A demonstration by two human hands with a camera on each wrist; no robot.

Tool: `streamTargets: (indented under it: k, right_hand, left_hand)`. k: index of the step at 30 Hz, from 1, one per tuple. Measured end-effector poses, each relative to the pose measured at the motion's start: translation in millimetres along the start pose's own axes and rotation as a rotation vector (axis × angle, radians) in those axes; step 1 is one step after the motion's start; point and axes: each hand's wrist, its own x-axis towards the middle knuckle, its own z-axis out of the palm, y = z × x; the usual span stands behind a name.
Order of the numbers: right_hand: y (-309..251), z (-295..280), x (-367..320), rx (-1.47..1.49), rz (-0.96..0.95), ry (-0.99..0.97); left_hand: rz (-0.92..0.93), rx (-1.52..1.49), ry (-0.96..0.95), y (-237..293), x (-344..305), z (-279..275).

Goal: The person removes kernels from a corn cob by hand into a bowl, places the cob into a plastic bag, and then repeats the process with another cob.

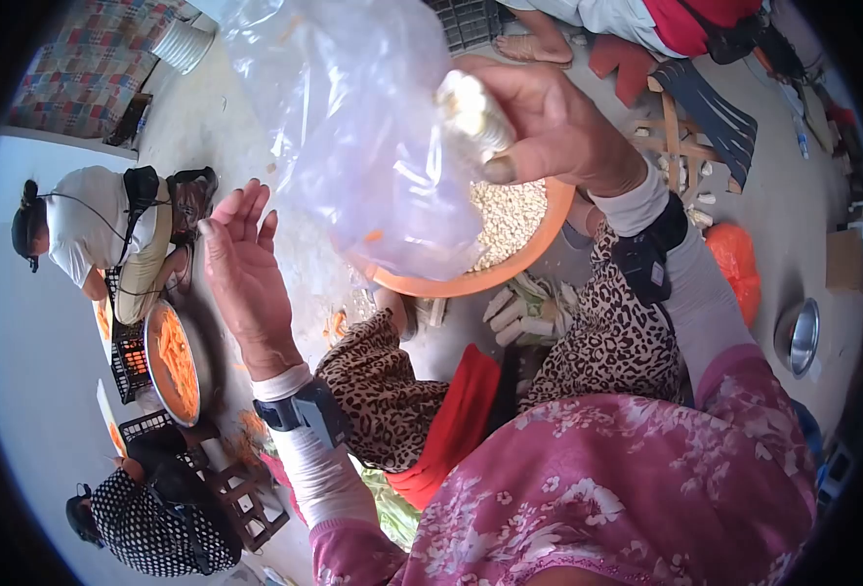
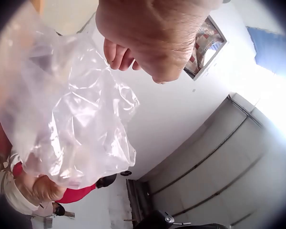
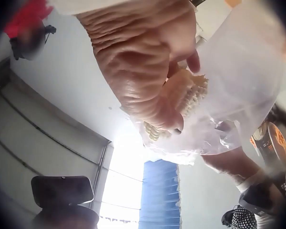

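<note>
My right hand (image 1: 549,122) is raised over an orange basin (image 1: 549,249) of pale corn kernels and grips a stripped corn cob (image 1: 473,112). The cob lies against a clear plastic bag (image 1: 353,127), which hangs from that hand down over the basin. In the right wrist view the cob (image 3: 187,93) sits under the palm (image 3: 138,62), with the bag (image 3: 248,81) beside it. My left hand (image 1: 244,259) is held up just left of the bag with fingers spread, holding nothing. The bag (image 2: 71,119) fills the left of the left wrist view, below that hand (image 2: 152,33).
Two people sit on the floor at the left by a pan of carrot pieces (image 1: 173,361) and black crates (image 1: 129,356). Corn husks (image 1: 521,313) lie below the basin. A metal bowl (image 1: 798,337), an orange bag (image 1: 734,259) and a wooden frame (image 1: 676,142) are at the right.
</note>
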Motion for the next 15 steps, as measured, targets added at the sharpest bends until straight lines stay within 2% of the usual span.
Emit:
streamTargets:
  k: [1,3,4,6,7,8,9,10,12,13,15]
  right_hand:
    - [-7,-10,-7,-0.031,0.049,0.021]
    - [-3,-28,-19,0.184,0.045,0.098]
    - [-3,-31,-22,0.182,0.053,0.091]
    - [-3,-36,-29,0.525,-0.071,0.208]
    - [8,-51,-38,0.523,-0.065,0.206]
    - [29,-75,-51,0.581,-0.027,0.267]
    - [39,-88,-58,0.639,0.009,0.329]
    - [34,-80,-51,0.639,0.011,0.332]
    - [24,-53,-26,0.441,0.037,0.365]
    - [27,-48,-21,0.44,0.037,0.368]
    - [39,-42,-17,0.566,0.058,0.512]
  left_hand:
    - [-0.047,0.037,0.013,-4,0,5]
    - [-0.106,0.039,-0.043,-17,5,10]
    - [-0.169,-0.011,-0.122,-29,9,8]
    - [-0.269,-0.061,-0.296,-50,11,16]
    - [-0.309,-0.084,-0.382,-57,7,26]
    - [-0.31,-0.088,-0.381,-63,1,31]
    - [-0.47,-0.22,-0.439,-68,-5,35]
    - [-0.632,-0.352,-0.497,-71,-12,39]
    - [-0.671,-0.402,-0.53,-74,-23,49]
    - [-0.704,-0.452,-0.562,-75,-25,52]
    - [-0.698,-0.506,-0.613,-86,-25,52]
